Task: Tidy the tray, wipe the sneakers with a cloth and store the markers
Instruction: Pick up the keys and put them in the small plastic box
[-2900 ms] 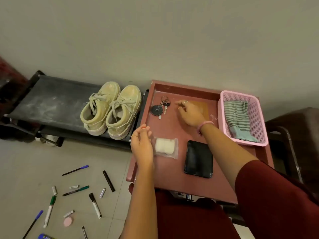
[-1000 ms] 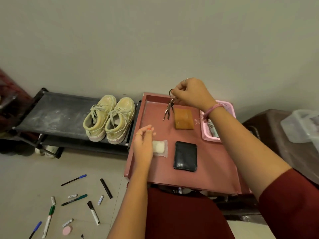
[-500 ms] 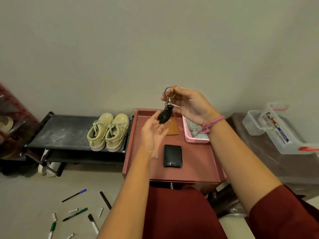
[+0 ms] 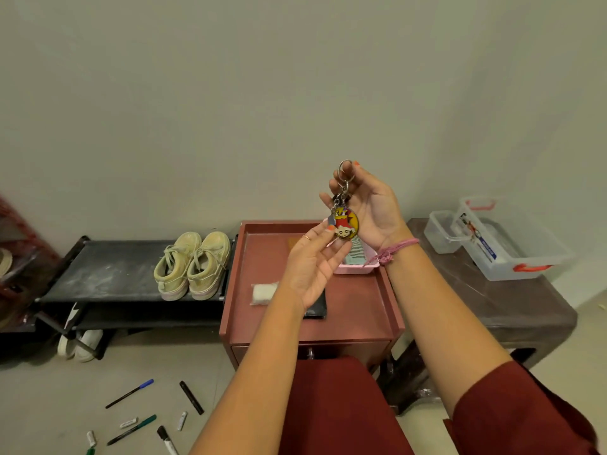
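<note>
Head cam: right hand (image 4: 371,205) is holding the keychain (image 4: 345,221) up by its ring, fingers pinched shut on it, above the red tray (image 4: 361,307). Left hand (image 4: 312,261) has its fingertips closed on the round cartoon charm. Sneakers (image 4: 193,264) sit on the black shelf (image 4: 108,274), markers (image 4: 138,418) scattered on the floor.
</note>
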Tool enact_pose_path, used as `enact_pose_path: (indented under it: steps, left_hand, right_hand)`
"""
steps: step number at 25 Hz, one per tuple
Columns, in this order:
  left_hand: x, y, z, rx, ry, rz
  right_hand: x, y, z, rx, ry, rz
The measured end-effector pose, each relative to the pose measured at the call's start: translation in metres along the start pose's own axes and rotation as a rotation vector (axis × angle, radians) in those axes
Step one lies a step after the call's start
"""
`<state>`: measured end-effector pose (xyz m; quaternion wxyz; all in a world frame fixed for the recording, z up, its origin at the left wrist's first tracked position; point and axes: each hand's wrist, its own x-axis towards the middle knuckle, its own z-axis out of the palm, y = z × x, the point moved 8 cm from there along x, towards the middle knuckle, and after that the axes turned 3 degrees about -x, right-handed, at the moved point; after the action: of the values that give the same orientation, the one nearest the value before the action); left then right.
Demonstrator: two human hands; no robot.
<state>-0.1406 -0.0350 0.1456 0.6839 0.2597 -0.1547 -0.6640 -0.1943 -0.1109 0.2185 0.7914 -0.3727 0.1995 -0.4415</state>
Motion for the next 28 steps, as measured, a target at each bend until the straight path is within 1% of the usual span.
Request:
enact_pose_path:
  steps: [4,7,11,14,19,24,28]
  left_hand:
    - [-0.002,-0.014,0.021,0.064,0.035,0.037]
    - [0.004,-0.027,0.030,0.094,0.063,0.054]
    - [0.024,-0.057,0.036,0.154,0.091,0.048]
    - [0.045,-0.085,0.043,0.194,0.101,0.002]
    - [0.089,-0.132,0.062,0.322,0.086,-0.101]
    - [0.136,-0.172,0.083,0.433,0.026,-0.176]
    - [0.166,-0.197,0.091,0.530,0.007,-0.208]
  right_hand:
    - [-0.015,-0.021,-0.021,0.018,0.037,-0.068]
    - [-0.022,-0.035,-0.044,-0.113,0.077,-0.101]
    - [-0.029,-0.054,-0.083,-0.284,0.108,-0.075]
    - [-0.033,-0.068,-0.122,-0.362,0.199,-0.035]
    - [-0.031,-0.106,-0.176,-0.476,0.365,-0.075]
    - [-0.018,-0.145,-0.220,-0.567,0.427,-0.086]
    - [-0.007,-0.159,-0.251,-0.588,0.465,-0.095]
